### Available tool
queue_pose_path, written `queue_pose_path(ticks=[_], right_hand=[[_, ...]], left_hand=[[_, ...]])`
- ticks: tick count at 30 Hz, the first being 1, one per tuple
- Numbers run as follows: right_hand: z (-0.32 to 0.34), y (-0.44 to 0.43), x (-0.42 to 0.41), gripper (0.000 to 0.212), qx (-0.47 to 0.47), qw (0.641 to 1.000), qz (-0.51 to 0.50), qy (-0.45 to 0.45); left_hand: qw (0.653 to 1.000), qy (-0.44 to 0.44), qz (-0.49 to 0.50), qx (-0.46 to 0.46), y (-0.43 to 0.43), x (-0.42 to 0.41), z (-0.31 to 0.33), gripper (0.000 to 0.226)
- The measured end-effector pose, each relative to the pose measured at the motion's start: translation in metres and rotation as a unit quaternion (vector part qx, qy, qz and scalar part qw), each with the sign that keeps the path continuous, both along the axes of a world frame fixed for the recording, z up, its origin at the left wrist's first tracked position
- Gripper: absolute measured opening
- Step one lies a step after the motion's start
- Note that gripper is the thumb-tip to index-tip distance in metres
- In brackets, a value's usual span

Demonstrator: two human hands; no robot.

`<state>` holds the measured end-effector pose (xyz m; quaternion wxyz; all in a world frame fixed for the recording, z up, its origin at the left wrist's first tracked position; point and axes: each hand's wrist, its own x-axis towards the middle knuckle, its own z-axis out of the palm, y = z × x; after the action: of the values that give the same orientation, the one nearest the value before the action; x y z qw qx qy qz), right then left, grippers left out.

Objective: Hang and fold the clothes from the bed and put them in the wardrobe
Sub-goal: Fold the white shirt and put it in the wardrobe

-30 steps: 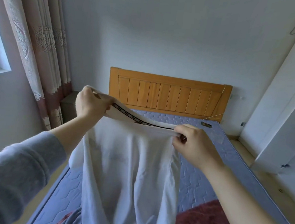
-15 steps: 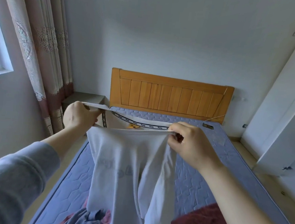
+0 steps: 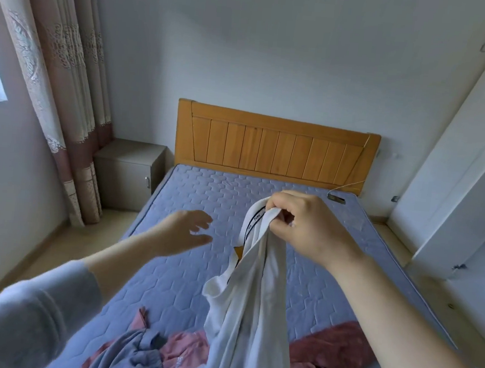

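The right hand [image 3: 305, 227] pinches the white cotton shirt [image 3: 251, 302] bunched above the blue quilted bed [image 3: 193, 197]; the left hand [image 3: 184, 231], spread, holds nothing. One-handed, the shirt may slip or crease.

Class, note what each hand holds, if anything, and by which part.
The right hand grips the white garment by its bunched top edge, at the printed band; the rest hangs. The left hand holds nothing, fingers spread.

Room over the mattress [image 3: 205, 198] ahead — clothes pile [image 3: 144, 354] and hanging shirt [image 3: 253, 317] crowd its foot.
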<state>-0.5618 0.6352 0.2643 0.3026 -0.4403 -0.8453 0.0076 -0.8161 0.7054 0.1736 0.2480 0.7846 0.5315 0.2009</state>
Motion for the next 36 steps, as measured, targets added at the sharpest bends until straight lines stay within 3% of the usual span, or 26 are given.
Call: queue_pose_path(ticks=[3, 5, 7, 9, 11, 14, 17, 21, 25, 27, 29, 31, 33, 36], right_hand=[[0.006, -0.004, 0.002, 0.009, 0.004, 1.000, 0.018, 0.005], [0.011, -0.006, 0.006, 0.008, 0.013, 1.000, 0.022, 0.006], [0.014, -0.007, 0.013, 0.008, 0.026, 0.999, 0.016, 0.011], [0.017, -0.008, 0.022, 0.013, 0.037, 0.999, 0.002, 0.016], [0.017, -0.006, 0.033, 0.017, 0.037, 0.999, -0.012, 0.025], [0.008, 0.000, 0.055, 0.011, 0.030, 0.997, -0.065, 0.027], [-0.008, 0.010, 0.077, 0.010, -0.008, 0.993, -0.116, -0.012], [-0.022, 0.014, 0.087, 0.018, -0.056, 0.987, -0.139, -0.053], [-0.023, 0.016, 0.086, 0.018, -0.053, 0.985, -0.135, -0.095], [-0.021, 0.016, 0.087, 0.011, -0.042, 0.986, -0.132, -0.097], [-0.019, 0.016, 0.090, 0.013, -0.020, 0.987, -0.131, -0.089], [-0.016, 0.014, 0.093, 0.014, -0.005, 0.988, -0.135, -0.081], [-0.016, 0.012, 0.093, 0.017, 0.029, 0.986, -0.146, -0.069], [-0.014, 0.006, 0.088, 0.014, 0.069, 0.984, -0.162, -0.008]], left_hand=[[0.997, -0.038, -0.045, -0.046, -0.004, 0.027, -0.015, 0.055], [0.993, -0.017, -0.079, -0.088, -0.005, 0.041, -0.022, 0.051], [0.988, 0.046, -0.095, -0.112, -0.005, 0.052, -0.033, 0.020], [0.984, 0.119, -0.096, -0.094, -0.004, 0.057, -0.044, 0.032], [0.988, 0.115, -0.060, -0.085, 0.000, 0.050, -0.048, 0.030], [0.985, -0.083, 0.091, -0.125, 0.009, 0.028, -0.042, 0.010], [0.950, -0.247, 0.157, -0.110, 0.016, 0.012, -0.019, 0.023], [0.903, -0.369, 0.190, -0.111, 0.019, 0.007, 0.012, 0.031], [0.866, -0.446, 0.201, -0.107, 0.021, -0.002, 0.031, 0.017], [0.892, -0.423, 0.131, -0.094, 0.018, -0.007, 0.037, 0.021], [0.945, -0.314, 0.085, -0.034, 0.014, -0.011, 0.042, 0.027], [0.974, -0.200, 0.090, 0.061, 0.012, -0.011, 0.047, 0.022], [0.972, -0.128, 0.109, 0.163, 0.013, -0.009, 0.052, 0.013], [0.961, -0.145, 0.109, 0.208, 0.013, -0.006, 0.061, 0.011]])
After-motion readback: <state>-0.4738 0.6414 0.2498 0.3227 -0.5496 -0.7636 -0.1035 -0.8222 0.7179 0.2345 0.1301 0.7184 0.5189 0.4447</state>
